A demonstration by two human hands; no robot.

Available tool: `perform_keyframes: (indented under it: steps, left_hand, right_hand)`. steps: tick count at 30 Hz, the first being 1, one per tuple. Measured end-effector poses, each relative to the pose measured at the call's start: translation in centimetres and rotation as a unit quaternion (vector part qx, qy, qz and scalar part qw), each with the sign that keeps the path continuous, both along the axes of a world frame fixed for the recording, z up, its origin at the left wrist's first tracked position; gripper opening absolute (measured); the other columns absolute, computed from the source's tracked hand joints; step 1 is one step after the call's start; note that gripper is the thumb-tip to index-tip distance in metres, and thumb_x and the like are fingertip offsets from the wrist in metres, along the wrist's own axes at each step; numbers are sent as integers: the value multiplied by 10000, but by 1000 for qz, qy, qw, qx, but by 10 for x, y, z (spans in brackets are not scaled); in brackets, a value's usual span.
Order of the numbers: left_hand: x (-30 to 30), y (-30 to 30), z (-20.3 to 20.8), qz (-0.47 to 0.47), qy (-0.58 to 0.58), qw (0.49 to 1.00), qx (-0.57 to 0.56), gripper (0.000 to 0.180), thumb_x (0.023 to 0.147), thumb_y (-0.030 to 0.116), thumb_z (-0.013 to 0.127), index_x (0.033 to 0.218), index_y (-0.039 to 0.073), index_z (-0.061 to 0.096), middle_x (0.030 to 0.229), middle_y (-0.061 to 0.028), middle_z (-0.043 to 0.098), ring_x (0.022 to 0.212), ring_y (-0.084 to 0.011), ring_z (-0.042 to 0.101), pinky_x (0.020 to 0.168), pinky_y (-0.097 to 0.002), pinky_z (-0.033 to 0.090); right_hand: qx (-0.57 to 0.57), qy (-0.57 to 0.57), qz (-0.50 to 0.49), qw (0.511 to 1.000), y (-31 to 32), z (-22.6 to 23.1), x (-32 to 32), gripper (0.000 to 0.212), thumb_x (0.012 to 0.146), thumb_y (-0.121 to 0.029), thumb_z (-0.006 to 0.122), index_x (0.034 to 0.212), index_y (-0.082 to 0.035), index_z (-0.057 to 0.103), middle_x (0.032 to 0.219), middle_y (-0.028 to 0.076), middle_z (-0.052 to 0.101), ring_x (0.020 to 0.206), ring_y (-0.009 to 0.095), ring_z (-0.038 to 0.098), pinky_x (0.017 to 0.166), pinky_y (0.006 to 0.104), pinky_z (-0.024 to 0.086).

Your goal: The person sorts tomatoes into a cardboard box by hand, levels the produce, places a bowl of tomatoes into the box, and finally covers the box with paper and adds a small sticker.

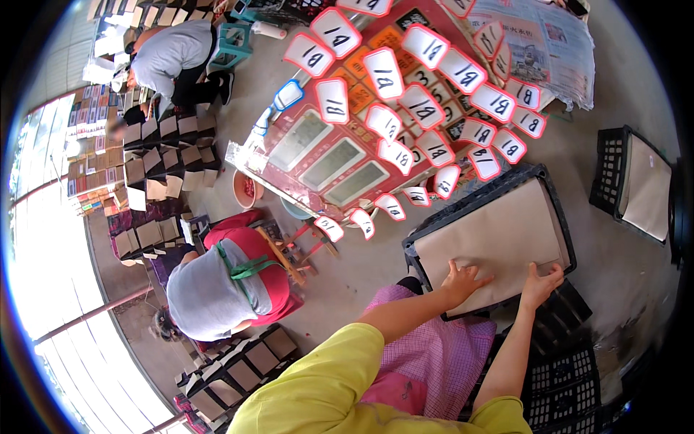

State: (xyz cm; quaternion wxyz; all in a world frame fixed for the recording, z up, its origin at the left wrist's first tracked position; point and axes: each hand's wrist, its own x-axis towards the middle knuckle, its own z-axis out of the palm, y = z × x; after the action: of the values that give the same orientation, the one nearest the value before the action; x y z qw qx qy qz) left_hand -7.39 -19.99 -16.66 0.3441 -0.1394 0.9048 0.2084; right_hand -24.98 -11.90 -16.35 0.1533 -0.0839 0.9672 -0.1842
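Observation:
A black plastic crate point(409, 249) stands in front of me, covered by a sheet of brown paper point(491, 235). My left hand point(461, 283) lies on the near part of the paper, its fingers spread. At the near right corner of the sheet is my right hand point(541, 285), its fingers apart and touching the paper by the crate's rim. A small fold shows in the paper beside those fingers. What is under the sheet is hidden.
Beyond the crate stands a red scale panel point(289, 170) with white, red-edged tags point(383, 74). Newspaper point(542, 47) lies behind. Black crates point(560, 380) are stacked near my right side; a paper-lined one point(643, 184) sits farther right. Two people point(210, 296) bend over at left.

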Motion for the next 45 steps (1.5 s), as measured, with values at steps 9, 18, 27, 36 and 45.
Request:
perform_keyframes:
  steps: [9, 18, 27, 36, 45]
  left_hand:
    - [26, 26, -44, -1, 150, 986, -68, 526, 859, 215, 459, 1368, 264, 338, 1264, -52, 423, 1171, -232, 405, 942, -624, 280]
    - [-26, 15, -26, 25, 62, 998, 6, 493, 860, 239, 463, 1343, 219, 367, 1460, -25, 208, 1305, -258, 254, 989, -658, 214]
    - [-16, -13, -2, 29, 31, 995, 87, 537, 838, 212, 502, 1354, 222, 356, 1474, -27, 168, 1314, -263, 234, 976, -664, 235]
    - [-10, -21, 6, -7, -5, 992, 123, 586, 815, 185, 542, 1365, 225, 346, 1487, -29, 128, 1324, -269, 215, 963, -669, 255]
    - [-15, -20, 12, -27, 11, 995, 95, 561, 824, 192, 541, 1354, 224, 361, 1486, -33, 134, 1317, -267, 227, 964, -666, 254]
  right_hand:
    - [-69, -55, 97, 991, 6, -22, -6, 393, 770, -21, 624, 1139, -22, 490, 1067, 133, 500, 920, 282, 528, 797, 352, 448]
    - [-428, 89, 489, 755, -225, 272, 57, 306, 705, -11, 642, 1009, -31, 626, 922, 77, 560, 801, 232, 525, 722, 341, 422]
    - [-398, 153, 540, 726, -341, 302, 128, 194, 660, -119, 696, 830, -72, 614, 931, -5, 563, 861, 209, 478, 781, 373, 305]
    - [-473, 238, 521, 670, -326, 281, 161, 223, 714, -129, 565, 873, 13, 630, 797, 14, 496, 798, 139, 465, 702, 291, 329]
    - [-516, 190, 485, 680, -326, 267, 169, 142, 710, -78, 583, 810, 22, 595, 775, 37, 483, 683, 148, 471, 644, 283, 338]
